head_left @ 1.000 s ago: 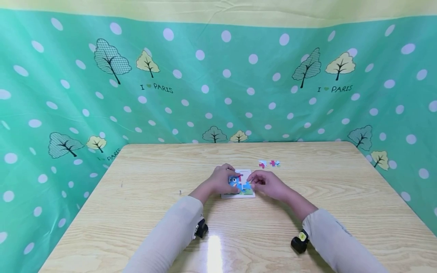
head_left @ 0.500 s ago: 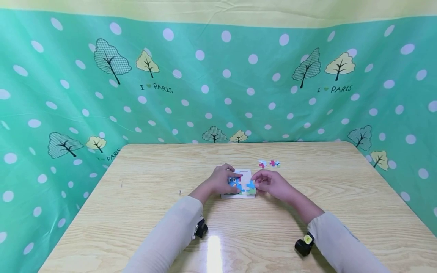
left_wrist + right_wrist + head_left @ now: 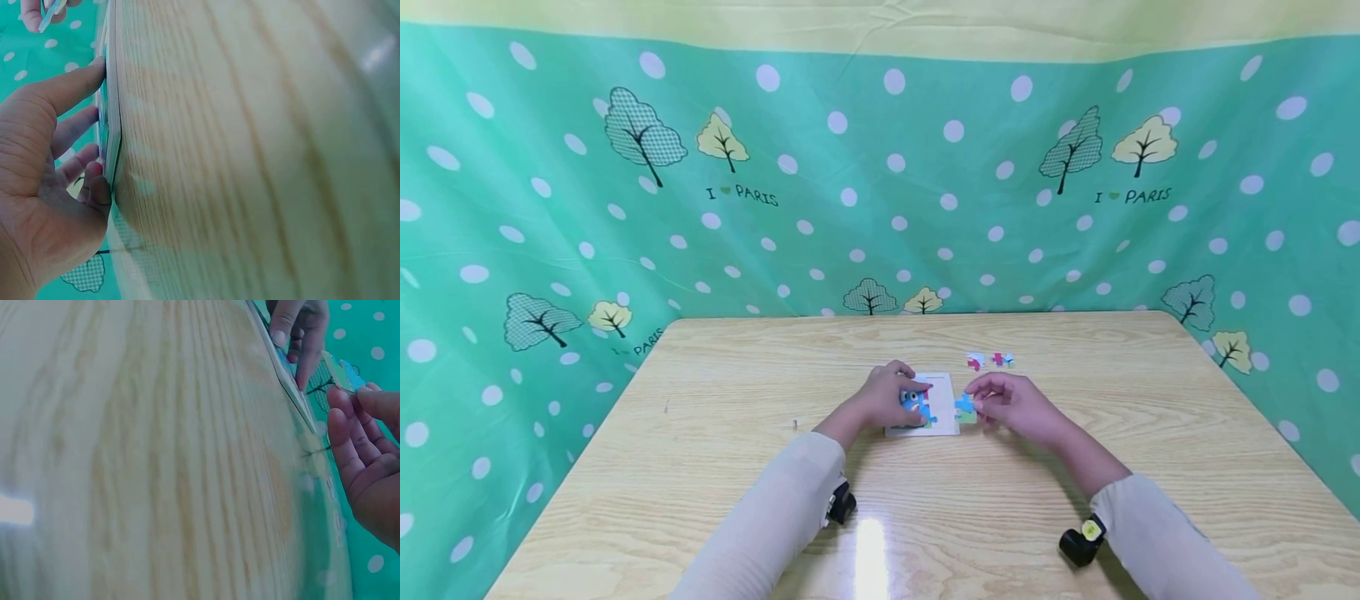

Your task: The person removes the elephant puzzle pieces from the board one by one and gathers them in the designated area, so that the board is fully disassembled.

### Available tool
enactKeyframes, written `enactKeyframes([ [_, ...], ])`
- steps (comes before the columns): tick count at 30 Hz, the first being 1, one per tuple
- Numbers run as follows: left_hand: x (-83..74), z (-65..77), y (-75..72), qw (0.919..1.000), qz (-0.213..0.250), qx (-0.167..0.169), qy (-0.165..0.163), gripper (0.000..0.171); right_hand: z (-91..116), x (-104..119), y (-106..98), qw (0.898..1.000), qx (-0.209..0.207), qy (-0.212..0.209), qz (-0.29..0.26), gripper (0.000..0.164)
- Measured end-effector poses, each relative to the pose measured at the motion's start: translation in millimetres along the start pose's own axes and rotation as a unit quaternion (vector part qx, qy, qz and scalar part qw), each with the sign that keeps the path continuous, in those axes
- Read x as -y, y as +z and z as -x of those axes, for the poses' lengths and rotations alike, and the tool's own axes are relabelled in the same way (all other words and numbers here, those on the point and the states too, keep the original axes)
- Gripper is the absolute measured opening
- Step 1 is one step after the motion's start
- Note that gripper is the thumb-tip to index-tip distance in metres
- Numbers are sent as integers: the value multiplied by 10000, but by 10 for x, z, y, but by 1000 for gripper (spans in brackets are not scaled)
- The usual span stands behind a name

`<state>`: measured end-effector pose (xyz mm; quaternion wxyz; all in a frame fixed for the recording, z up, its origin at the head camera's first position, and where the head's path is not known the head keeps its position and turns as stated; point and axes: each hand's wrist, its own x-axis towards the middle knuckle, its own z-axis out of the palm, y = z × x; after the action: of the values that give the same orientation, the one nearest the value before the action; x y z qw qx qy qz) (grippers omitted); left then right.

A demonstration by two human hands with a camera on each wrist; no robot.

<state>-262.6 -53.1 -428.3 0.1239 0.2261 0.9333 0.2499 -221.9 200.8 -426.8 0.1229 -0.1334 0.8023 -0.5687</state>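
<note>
In the head view, my left hand (image 3: 887,397) lies over the left side of a white-bordered jigsaw board (image 3: 946,385). Its fingertips and thumb press the joined pieces there, which show part of a blue face with eyes (image 3: 913,397). In the left wrist view, the fingers (image 3: 81,84) reach down onto the board's top, spread apart. Just past the board's right edge, my right hand (image 3: 1017,410) pinches a blue and green puzzle piece (image 3: 966,411) between thumb and fingers. The right wrist view has that puzzle piece (image 3: 340,374) held up off the table, tilted.
Several loose puzzle pieces (image 3: 1002,360), pink and white-blue, lie behind the board to the right. A tiny dark bit (image 3: 795,425) is on the wooden table (image 3: 737,375) at left. A green dotted curtain (image 3: 880,167) stands behind the table.
My right hand has drawn the blue and green piece off the board to the right, baring the board's right part. The left hand has stayed in place.
</note>
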Motion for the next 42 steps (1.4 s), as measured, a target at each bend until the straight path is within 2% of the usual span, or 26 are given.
enactKeyframes([
  [8, -6, 13, 4, 9999, 139, -32, 44, 55, 45, -37, -136, 9997, -215, 75, 78, 22],
  [13, -3, 14, 8, 9998, 183, -40, 26, 54, 60, -61, -219, 9996, -280, -22, 58, 23],
  [21, -9, 5, 8, 10000, 82, 4, -5, 55, 99, -79, -352, 9981, -422, -226, -391, 25],
  [25, -6, 0, 11, 9999, 118, 7, -25, 55, 110, -79, -419, 9969, -578, -295, -440, 27],
  [34, 1, 5, 2, 10000, 32, -22, 71, 55, 117, -96, -535, 9952, -973, -47, -108, 28],
  [42, 4, 5, 2, 9999, 67, -38, 106, 55, 88, -146, -630, 9916, -1279, 169, -60, 28],
])
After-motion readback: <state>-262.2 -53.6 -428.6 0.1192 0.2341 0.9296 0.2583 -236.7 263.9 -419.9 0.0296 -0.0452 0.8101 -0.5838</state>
